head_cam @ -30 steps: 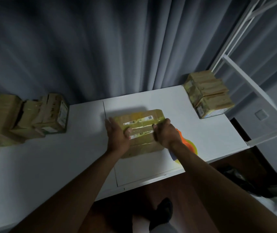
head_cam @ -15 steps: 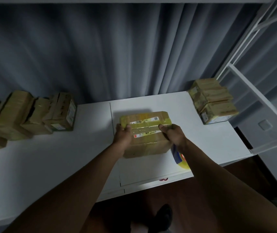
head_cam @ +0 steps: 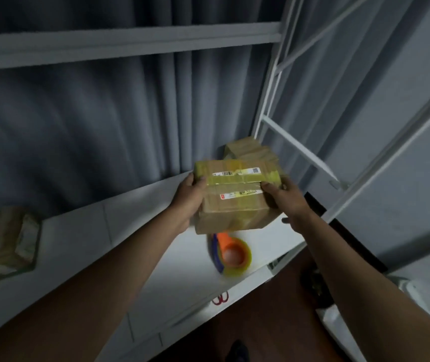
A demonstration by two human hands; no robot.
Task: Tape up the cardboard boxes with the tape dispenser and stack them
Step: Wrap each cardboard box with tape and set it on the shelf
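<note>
Cardboard box gripped by left hand, right hand | hides stack partly | blurred

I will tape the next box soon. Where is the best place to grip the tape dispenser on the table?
Grip the tape dispenser by its orange and blue body at the far end, coming from above: the roll lies flat at the near end. The handle's exact shape is hidden under the held box.

The held box hid most of the stacked boxes at the table's far right corner; the left boxes were blurred.
</note>
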